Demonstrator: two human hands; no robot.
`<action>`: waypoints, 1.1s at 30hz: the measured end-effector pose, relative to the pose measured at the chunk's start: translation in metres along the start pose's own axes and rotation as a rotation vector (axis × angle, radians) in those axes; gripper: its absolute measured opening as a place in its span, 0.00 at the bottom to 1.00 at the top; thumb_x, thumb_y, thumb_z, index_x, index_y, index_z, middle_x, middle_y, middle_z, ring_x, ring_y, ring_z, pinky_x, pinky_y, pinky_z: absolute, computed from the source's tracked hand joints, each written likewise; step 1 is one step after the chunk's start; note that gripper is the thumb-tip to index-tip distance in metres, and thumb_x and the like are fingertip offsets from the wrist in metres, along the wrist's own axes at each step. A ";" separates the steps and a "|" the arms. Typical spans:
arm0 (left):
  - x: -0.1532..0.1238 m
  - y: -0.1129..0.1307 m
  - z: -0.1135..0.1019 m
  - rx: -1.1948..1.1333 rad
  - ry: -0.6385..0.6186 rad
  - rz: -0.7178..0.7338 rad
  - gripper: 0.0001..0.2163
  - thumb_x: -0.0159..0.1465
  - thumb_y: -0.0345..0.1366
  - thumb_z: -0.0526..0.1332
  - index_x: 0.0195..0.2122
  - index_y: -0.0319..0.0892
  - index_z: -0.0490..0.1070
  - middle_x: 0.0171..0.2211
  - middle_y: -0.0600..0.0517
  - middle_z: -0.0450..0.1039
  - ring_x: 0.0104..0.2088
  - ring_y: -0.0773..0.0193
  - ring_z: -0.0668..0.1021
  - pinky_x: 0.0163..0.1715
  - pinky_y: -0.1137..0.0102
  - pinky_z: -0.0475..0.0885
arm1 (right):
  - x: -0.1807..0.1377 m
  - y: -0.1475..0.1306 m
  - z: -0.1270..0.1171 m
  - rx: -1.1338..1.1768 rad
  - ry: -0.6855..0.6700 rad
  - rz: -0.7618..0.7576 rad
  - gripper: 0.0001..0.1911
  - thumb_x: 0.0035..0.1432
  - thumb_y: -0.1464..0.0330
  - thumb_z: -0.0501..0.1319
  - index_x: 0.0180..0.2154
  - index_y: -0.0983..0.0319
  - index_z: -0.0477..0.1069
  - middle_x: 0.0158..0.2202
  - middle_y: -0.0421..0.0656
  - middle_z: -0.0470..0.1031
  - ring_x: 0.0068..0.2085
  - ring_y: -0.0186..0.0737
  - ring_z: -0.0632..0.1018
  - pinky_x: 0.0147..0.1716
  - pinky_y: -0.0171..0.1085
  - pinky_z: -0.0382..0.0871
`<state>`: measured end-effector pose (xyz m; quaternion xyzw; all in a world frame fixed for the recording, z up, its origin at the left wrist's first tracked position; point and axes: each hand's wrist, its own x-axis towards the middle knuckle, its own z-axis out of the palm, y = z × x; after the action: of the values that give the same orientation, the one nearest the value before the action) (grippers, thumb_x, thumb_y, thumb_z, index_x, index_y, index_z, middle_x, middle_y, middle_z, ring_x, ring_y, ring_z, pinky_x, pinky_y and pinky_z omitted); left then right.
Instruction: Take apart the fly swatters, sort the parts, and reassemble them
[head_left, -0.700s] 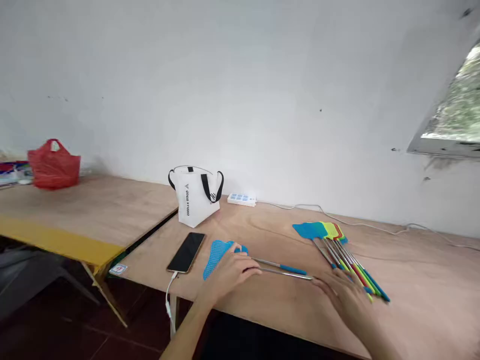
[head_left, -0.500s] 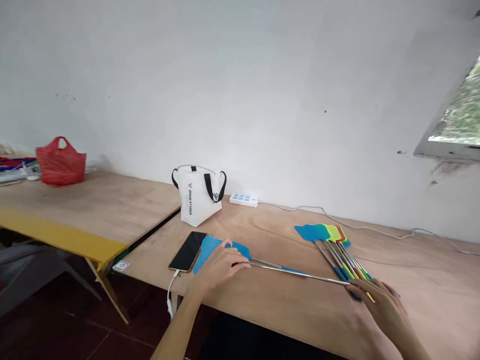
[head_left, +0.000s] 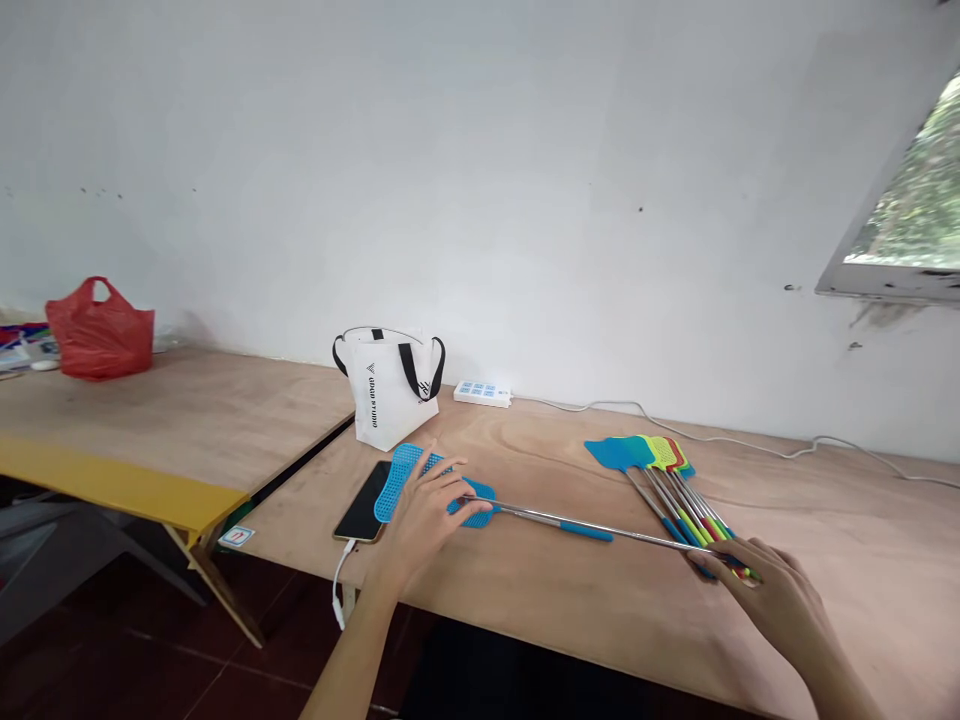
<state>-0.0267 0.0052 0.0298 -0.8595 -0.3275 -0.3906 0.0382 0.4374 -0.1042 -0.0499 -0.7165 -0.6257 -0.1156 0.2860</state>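
Observation:
A blue fly swatter (head_left: 402,468) with an extended thin metal rod spans both hands. My left hand (head_left: 426,508) pinches the rod close to the mesh head, with the other fingers spread. At the far end of the rod, my right hand (head_left: 772,590) is wrapped around the grip, which is mostly hidden. Beneath the rod lies another blue swatter (head_left: 480,512), its blue handle (head_left: 586,531) pointing right. Beyond the right hand lies a fanned stack of swatters (head_left: 664,453) in blue, yellow and red, its handle ends partly covered by that hand.
A phone (head_left: 364,512) on a white cable lies left of the left hand. Behind stand a white tote bag (head_left: 390,395) and a power strip (head_left: 482,393) by the wall. A red plastic bag (head_left: 101,330) sits on the left table; a gap (head_left: 304,458) separates the tables.
The held swatter's head has lifted and tilted away from the table, showing more of the swatter lying beneath. My left fingers have moved onto the rod. The view has shifted slightly.

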 end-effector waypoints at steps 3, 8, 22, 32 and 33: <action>0.000 0.001 0.000 0.015 0.031 0.038 0.10 0.69 0.40 0.64 0.31 0.46 0.76 0.31 0.59 0.79 0.48 0.60 0.78 0.69 0.52 0.51 | -0.001 -0.002 -0.002 0.022 -0.011 0.073 0.32 0.56 0.35 0.52 0.34 0.52 0.80 0.39 0.43 0.82 0.39 0.50 0.80 0.38 0.43 0.71; -0.001 0.008 -0.006 0.048 0.029 0.103 0.12 0.72 0.41 0.60 0.32 0.46 0.77 0.31 0.58 0.77 0.41 0.64 0.76 0.64 0.57 0.58 | -0.002 -0.014 -0.005 0.162 -0.144 0.102 0.31 0.54 0.35 0.55 0.30 0.52 0.80 0.35 0.42 0.83 0.34 0.46 0.79 0.32 0.37 0.72; 0.003 0.052 0.024 0.085 0.025 0.265 0.13 0.74 0.37 0.57 0.31 0.45 0.73 0.26 0.58 0.73 0.36 0.66 0.74 0.56 0.61 0.59 | -0.002 -0.110 -0.013 0.261 -0.347 -0.057 0.36 0.64 0.39 0.46 0.24 0.57 0.76 0.24 0.43 0.78 0.27 0.42 0.78 0.27 0.34 0.66; -0.002 0.071 0.035 0.116 -0.048 0.303 0.12 0.73 0.35 0.57 0.31 0.44 0.70 0.26 0.57 0.72 0.35 0.65 0.74 0.56 0.59 0.62 | -0.018 -0.176 0.021 0.311 -0.100 -0.158 0.37 0.66 0.39 0.44 0.20 0.57 0.70 0.17 0.41 0.75 0.19 0.39 0.76 0.22 0.33 0.59; -0.002 0.068 0.037 0.112 -0.058 0.305 0.12 0.73 0.35 0.57 0.30 0.44 0.71 0.26 0.57 0.72 0.35 0.65 0.74 0.56 0.59 0.62 | -0.019 -0.175 0.022 0.299 -0.099 -0.158 0.37 0.66 0.39 0.44 0.19 0.57 0.69 0.17 0.41 0.74 0.19 0.38 0.75 0.22 0.33 0.58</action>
<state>0.0365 -0.0375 0.0153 -0.9066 -0.2155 -0.3367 0.1354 0.2609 -0.0980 -0.0310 -0.6192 -0.7037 -0.0080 0.3483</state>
